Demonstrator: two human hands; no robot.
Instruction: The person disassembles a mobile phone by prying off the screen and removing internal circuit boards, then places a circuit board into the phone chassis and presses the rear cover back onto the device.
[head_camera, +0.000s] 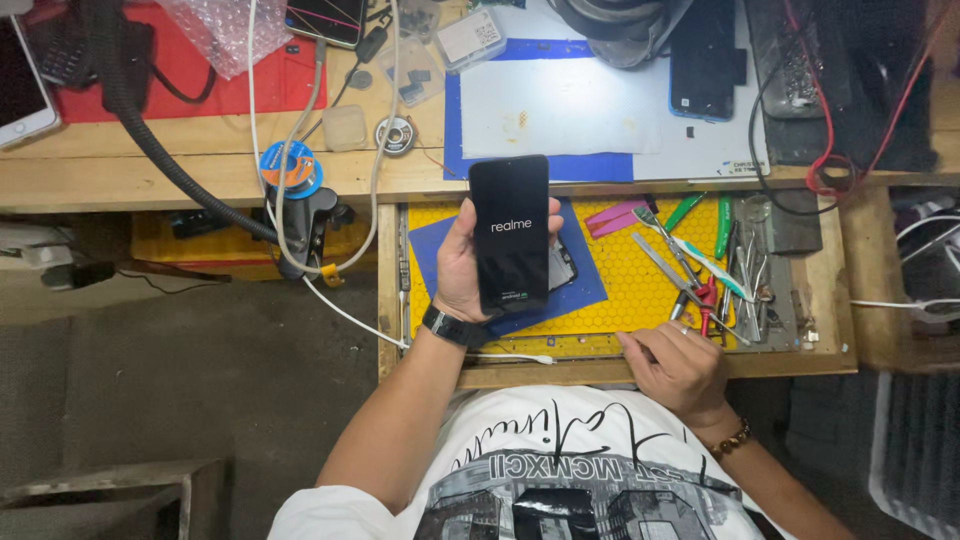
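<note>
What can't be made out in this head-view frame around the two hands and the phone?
- Back of the black phone: faces away, in the left hand.
- Blue mat: its middle is covered by the phone and hand.
- Right hand fingertips: curled on the drawer's front edge; anything under them is hidden.
- Tools in the drawer: overlapping, too small to tell apart.
- White phone: cut off by the left edge.

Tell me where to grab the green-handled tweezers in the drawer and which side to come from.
Take the green-handled tweezers by the green handle, at the drawer's far end, coming from above. They lie flat, roughly lengthwise, with other tools crowded around the metal tips nearer the right hand, so the handle end looks freer.
</note>
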